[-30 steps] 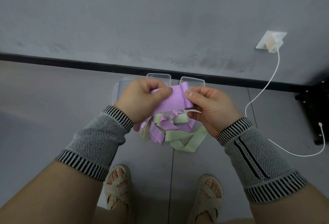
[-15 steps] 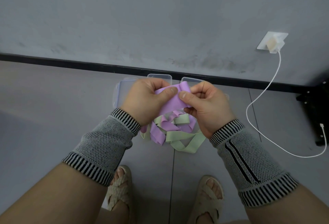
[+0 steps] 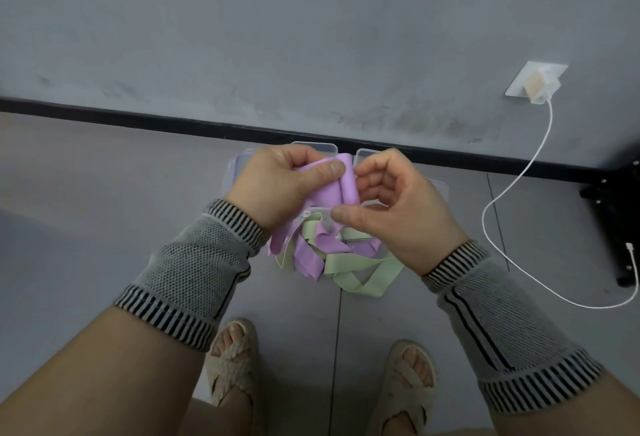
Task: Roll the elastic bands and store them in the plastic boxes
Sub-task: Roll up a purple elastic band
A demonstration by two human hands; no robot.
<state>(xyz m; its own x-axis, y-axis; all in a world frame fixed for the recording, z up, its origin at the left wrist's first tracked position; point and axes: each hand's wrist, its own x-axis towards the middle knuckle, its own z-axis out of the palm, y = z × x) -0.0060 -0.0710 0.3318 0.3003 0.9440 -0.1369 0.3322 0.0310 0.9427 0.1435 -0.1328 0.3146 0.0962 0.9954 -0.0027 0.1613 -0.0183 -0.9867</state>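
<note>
Purple elastic band (image 3: pixel 332 189) sits between both hands just above picture centre, its end already wound into a short roll that stands at about 12 o'clock from the loose heap below. The left hand (image 3: pixel 277 186) pinches the flat part of the band, thumb pressed on top and fingers curled behind it. The right hand (image 3: pixel 394 207) curls round the rolled end, fingertips (image 3: pixel 372 181) against the roll and thumb underneath. The band's free tail hangs down toward 7 o'clock into a tangled pile of purple and green bands (image 3: pixel 332 255) lying on the grey floor (image 3: pixel 104 193). Clear plastic boxes (image 3: pixel 325 147) lie on the floor behind the hands, at 12 o'clock from the pile, close to the black skirting. At 2 o'clock a white charger (image 3: pixel 535 84) sits in a wall socket, its cable (image 3: pixel 498 200) looping down across the floor.
</note>
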